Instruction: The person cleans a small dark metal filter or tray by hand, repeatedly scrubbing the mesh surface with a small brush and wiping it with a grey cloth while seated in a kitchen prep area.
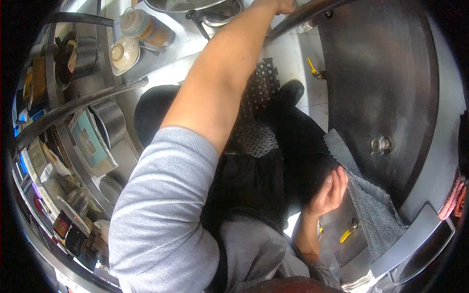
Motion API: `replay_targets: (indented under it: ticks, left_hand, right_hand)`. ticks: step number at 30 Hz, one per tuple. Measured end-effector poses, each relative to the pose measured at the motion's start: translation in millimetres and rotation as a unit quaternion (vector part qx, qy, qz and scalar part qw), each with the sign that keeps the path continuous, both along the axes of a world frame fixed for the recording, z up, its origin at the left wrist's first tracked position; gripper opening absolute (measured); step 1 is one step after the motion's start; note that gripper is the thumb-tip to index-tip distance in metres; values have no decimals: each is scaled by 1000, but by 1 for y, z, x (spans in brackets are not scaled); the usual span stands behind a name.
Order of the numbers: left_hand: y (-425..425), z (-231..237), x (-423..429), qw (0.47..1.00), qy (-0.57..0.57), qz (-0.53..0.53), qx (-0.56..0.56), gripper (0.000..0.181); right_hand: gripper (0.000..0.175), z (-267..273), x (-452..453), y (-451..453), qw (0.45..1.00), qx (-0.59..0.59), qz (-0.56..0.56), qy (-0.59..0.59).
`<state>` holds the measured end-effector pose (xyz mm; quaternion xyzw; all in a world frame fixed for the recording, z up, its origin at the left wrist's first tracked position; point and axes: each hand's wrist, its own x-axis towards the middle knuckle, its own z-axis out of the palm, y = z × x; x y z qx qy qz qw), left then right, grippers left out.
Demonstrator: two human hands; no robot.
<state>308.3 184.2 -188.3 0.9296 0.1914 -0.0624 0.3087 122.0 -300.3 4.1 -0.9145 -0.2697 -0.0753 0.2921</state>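
Note:
My left arm, its grey sleeve pushed up, reaches across to the top edge. My left hand is partly cut off there, beside a dark metal bar; its fingers and anything in them are hidden. Lower right, my right hand is half curled with the thumb apart and nothing visible in it. Its fingertips are at the edge of a grey cloth, which hangs along a dark metal front. Whether they touch the cloth is unclear. Black clothing covers my legs, and one dark shoe stands by a perforated mat.
At left, shelves hold metal pots, a pale green box and cluttered items. An overturned bowl and a lidded jar stand on a metal surface, upper left. Yellow-handled valves and a metal panel are at right.

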Motion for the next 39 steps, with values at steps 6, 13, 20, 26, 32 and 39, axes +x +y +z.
replay_targets:
  ticks: [6,13,20,26,32,39]
  left_hand:
    - [-8,13,-9,986,34,54,-152,31]
    - [-5,15,-21,982,32,101,-156,30]
    - [5,-9,-4,992,39,52,-107,31]
    - [13,-27,-7,996,51,24,-73,35]
    - [7,-12,-13,981,67,81,-161,35]
    - [-6,-3,-8,976,55,79,-195,38]
  right_hand:
    - [16,-3,2,-1,1000,-3,0,0]
    - [16,-1,1,0,1000,2,4,-1]
    - [17,-1,2,0,1000,9,13,-8]
    - [17,-1,1,1,1000,5,14,3]
    - [17,1,0,3,1000,5,3,8]
    - [17,-1,2,-1,1000,-2,-2,4]
